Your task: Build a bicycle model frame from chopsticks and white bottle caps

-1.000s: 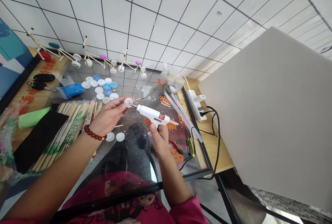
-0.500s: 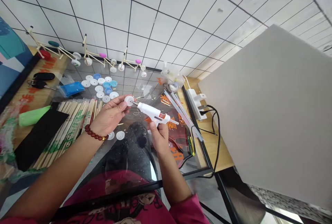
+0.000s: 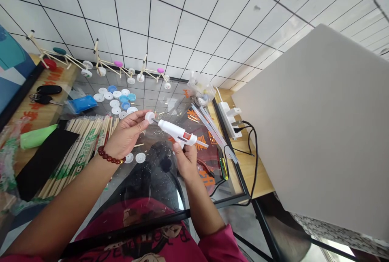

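Between the thumb and fingers of my left hand is a white bottle cap, held above the glass tabletop. My right hand is wrapped round the handle of a white hot glue gun, with a clear glue stick poking from its back end. The gun's metal nozzle points left and meets the cap, or comes very close to it. Two more white caps lie below my left wrist. White and blue caps are grouped beyond my left hand.
Three small stick-built tricycles stand along the tiled wall. Wrapped chopsticks and black sheet lie left. Clear glue sticks, a power strip with black cable, and red-handled pliers are right. A large pale panel rises beyond.
The orange trigger showed under the gun before and is now mostly hidden by my right fingers. The cap and nozzle stay together; the whole view has shifted slightly.
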The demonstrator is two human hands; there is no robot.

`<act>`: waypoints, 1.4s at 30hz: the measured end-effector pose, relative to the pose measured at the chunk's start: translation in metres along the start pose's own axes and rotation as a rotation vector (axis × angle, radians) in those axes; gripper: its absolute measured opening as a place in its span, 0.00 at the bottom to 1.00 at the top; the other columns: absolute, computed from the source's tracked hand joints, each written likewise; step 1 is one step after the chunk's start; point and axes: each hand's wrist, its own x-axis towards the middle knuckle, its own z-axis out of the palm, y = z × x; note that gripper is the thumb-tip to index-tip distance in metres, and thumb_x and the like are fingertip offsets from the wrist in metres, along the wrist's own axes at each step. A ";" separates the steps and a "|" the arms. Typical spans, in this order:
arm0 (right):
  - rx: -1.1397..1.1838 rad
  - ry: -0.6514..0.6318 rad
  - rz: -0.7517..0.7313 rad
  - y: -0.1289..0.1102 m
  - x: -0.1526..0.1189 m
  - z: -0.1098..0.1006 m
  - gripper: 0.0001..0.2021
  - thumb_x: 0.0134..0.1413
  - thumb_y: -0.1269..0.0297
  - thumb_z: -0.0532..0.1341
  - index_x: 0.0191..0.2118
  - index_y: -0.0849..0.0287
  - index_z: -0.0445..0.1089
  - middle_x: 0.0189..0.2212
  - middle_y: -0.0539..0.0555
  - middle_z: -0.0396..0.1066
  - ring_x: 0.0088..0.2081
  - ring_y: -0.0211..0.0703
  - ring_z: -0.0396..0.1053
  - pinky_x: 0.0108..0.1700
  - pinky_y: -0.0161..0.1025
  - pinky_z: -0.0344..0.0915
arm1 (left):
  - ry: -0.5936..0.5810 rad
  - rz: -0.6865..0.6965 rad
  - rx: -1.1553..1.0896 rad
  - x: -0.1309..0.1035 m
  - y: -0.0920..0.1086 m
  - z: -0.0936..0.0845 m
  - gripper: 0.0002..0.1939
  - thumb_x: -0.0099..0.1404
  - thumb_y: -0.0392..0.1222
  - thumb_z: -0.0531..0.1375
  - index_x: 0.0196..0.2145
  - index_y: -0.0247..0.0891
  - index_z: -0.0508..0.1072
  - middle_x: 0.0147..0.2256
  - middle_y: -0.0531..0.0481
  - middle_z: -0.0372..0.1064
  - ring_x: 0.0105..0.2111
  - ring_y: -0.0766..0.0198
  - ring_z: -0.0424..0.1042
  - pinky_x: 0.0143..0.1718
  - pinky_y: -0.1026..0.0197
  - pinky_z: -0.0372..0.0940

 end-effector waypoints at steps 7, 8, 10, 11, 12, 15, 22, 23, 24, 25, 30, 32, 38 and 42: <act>-0.007 -0.016 -0.009 -0.007 0.002 0.001 0.19 0.65 0.47 0.66 0.51 0.56 0.79 0.42 0.55 0.82 0.42 0.49 0.77 0.50 0.47 0.72 | 0.039 0.026 0.027 -0.001 0.001 0.002 0.20 0.49 0.46 0.81 0.41 0.44 0.87 0.45 0.45 0.83 0.50 0.51 0.78 0.54 0.51 0.72; -0.007 -0.024 -0.012 -0.008 0.002 0.001 0.19 0.65 0.47 0.65 0.51 0.56 0.78 0.43 0.55 0.82 0.43 0.49 0.77 0.51 0.48 0.73 | 0.047 0.025 0.033 -0.001 0.001 0.002 0.20 0.49 0.45 0.81 0.40 0.43 0.86 0.44 0.45 0.83 0.50 0.52 0.78 0.54 0.51 0.72; -0.022 -0.017 -0.014 -0.008 0.002 0.000 0.19 0.65 0.47 0.65 0.51 0.56 0.78 0.42 0.55 0.82 0.42 0.49 0.77 0.50 0.48 0.73 | 0.055 0.015 0.052 -0.001 0.002 0.002 0.20 0.49 0.45 0.81 0.40 0.43 0.86 0.43 0.45 0.83 0.49 0.52 0.78 0.54 0.51 0.72; -0.034 -0.004 -0.014 -0.008 0.003 0.000 0.19 0.65 0.47 0.66 0.50 0.56 0.78 0.40 0.54 0.82 0.40 0.48 0.76 0.49 0.47 0.73 | 0.058 0.010 0.059 -0.001 0.002 0.002 0.20 0.49 0.46 0.81 0.40 0.42 0.86 0.43 0.45 0.83 0.49 0.52 0.78 0.54 0.51 0.72; -0.045 0.006 -0.015 -0.008 0.003 0.000 0.19 0.65 0.47 0.66 0.49 0.56 0.78 0.38 0.53 0.81 0.39 0.47 0.75 0.48 0.46 0.73 | 0.061 0.007 0.063 -0.002 0.001 0.002 0.20 0.48 0.47 0.81 0.40 0.42 0.86 0.43 0.45 0.83 0.49 0.52 0.78 0.54 0.51 0.71; -0.047 -0.005 -0.034 -0.007 0.003 -0.001 0.18 0.65 0.48 0.66 0.51 0.56 0.78 0.38 0.53 0.81 0.38 0.46 0.74 0.47 0.45 0.72 | 0.073 0.012 0.073 -0.002 0.001 0.003 0.22 0.48 0.50 0.81 0.39 0.42 0.87 0.43 0.44 0.83 0.49 0.50 0.78 0.54 0.50 0.71; 0.103 0.058 -0.023 -0.009 0.004 -0.001 0.18 0.65 0.46 0.66 0.47 0.56 0.78 0.38 0.54 0.80 0.32 0.42 0.70 0.40 0.42 0.70 | 0.079 0.028 0.030 0.001 0.002 -0.004 0.18 0.50 0.53 0.79 0.36 0.45 0.87 0.41 0.46 0.84 0.50 0.48 0.78 0.53 0.48 0.72; 0.134 0.076 -0.023 -0.010 0.005 -0.001 0.19 0.64 0.44 0.66 0.46 0.56 0.78 0.39 0.54 0.80 0.32 0.42 0.71 0.40 0.43 0.71 | 0.087 0.020 0.010 0.002 0.002 -0.006 0.17 0.51 0.53 0.79 0.35 0.45 0.86 0.40 0.47 0.84 0.49 0.49 0.79 0.52 0.49 0.72; 0.157 0.091 -0.024 -0.010 0.006 0.000 0.20 0.64 0.43 0.66 0.46 0.56 0.77 0.39 0.55 0.80 0.33 0.43 0.71 0.41 0.44 0.71 | 0.092 0.005 -0.008 0.003 0.002 -0.007 0.16 0.51 0.53 0.78 0.35 0.44 0.86 0.40 0.46 0.83 0.49 0.50 0.79 0.51 0.50 0.72; 0.170 0.097 -0.023 -0.011 0.006 0.000 0.20 0.63 0.42 0.66 0.45 0.56 0.77 0.40 0.56 0.80 0.34 0.44 0.72 0.42 0.45 0.72 | 0.094 -0.010 -0.019 0.004 0.001 -0.008 0.15 0.52 0.52 0.77 0.35 0.44 0.86 0.40 0.46 0.83 0.48 0.51 0.79 0.50 0.51 0.72; 0.183 0.052 -0.028 -0.012 0.006 0.001 0.19 0.63 0.44 0.67 0.47 0.54 0.78 0.40 0.55 0.81 0.34 0.45 0.73 0.42 0.45 0.73 | 0.119 0.055 0.142 0.004 -0.001 -0.008 0.21 0.49 0.47 0.78 0.41 0.43 0.84 0.42 0.47 0.81 0.47 0.55 0.77 0.52 0.52 0.71; 0.159 0.048 -0.031 -0.011 0.005 0.000 0.19 0.64 0.44 0.66 0.48 0.54 0.78 0.40 0.55 0.82 0.34 0.44 0.73 0.42 0.45 0.73 | 0.159 0.216 0.370 0.002 0.000 -0.008 0.23 0.49 0.45 0.78 0.44 0.43 0.83 0.42 0.47 0.80 0.47 0.54 0.77 0.56 0.50 0.69; -0.028 0.005 -0.060 -0.007 0.002 -0.003 0.17 0.66 0.47 0.65 0.47 0.55 0.79 0.37 0.53 0.80 0.35 0.45 0.73 0.42 0.43 0.72 | 0.185 0.698 0.957 0.000 0.010 -0.013 0.15 0.52 0.38 0.74 0.39 0.44 0.82 0.46 0.45 0.78 0.51 0.46 0.75 0.61 0.44 0.64; -0.073 -0.039 -0.125 -0.011 0.002 -0.002 0.15 0.68 0.52 0.64 0.52 0.55 0.77 0.44 0.56 0.80 0.43 0.48 0.76 0.48 0.45 0.73 | 0.123 0.750 1.046 0.001 0.013 -0.013 0.12 0.53 0.37 0.73 0.37 0.45 0.83 0.42 0.45 0.78 0.48 0.44 0.74 0.60 0.40 0.61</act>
